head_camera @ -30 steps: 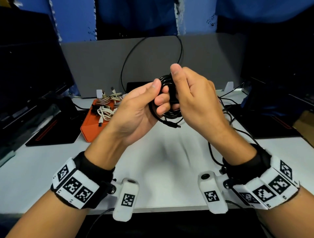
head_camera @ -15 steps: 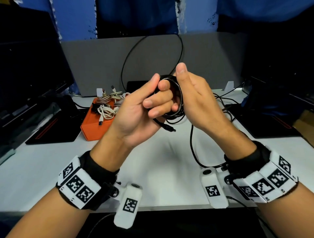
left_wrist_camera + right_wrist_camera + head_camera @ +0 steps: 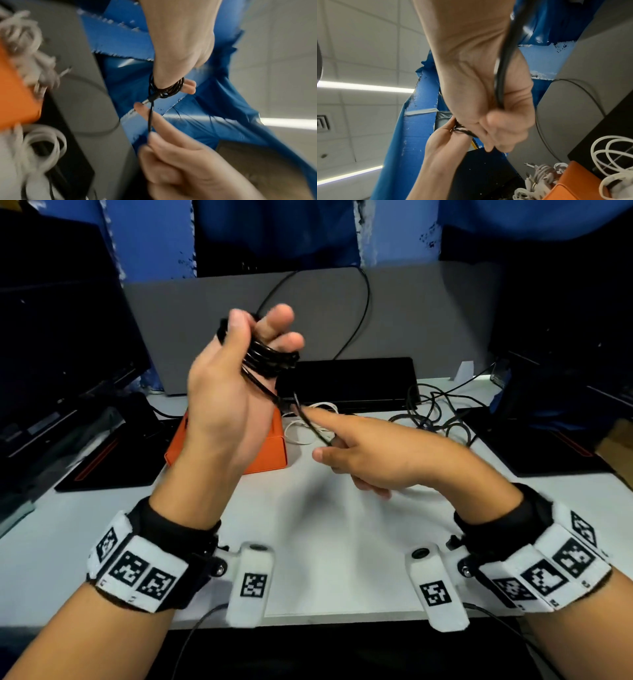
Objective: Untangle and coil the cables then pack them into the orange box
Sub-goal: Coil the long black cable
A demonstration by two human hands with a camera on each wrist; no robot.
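Since half a second ago your hands have parted: the left has risen with the coil and the right has dropped low toward the table, drawing the tail out between them.

Far left on the white table [image 3: 325,542] sits the orange rectangular box [image 3: 270,446], with pale braided cables [image 3: 539,174] bunched in it; it is partly hidden behind your raised wrist. Your left hand [image 3: 233,392] has its fingers curled round the thin black round cable [image 3: 270,357], wound in several tight loops about them. From there a taut strand runs down and right to your right hand [image 3: 373,453], which pinches it between thumb and a finger, forefinger stretched out. A loose white cable [image 3: 308,429] lies just beyond, and a black tangle [image 3: 435,412] rests farther right.

Expect this cable to be light, limp and springy; the loops will likely open if you slacken. Keep hold across the whole bundle, not one turn, and grip the tail near its plug end [image 3: 150,98] rather than mid-strand.
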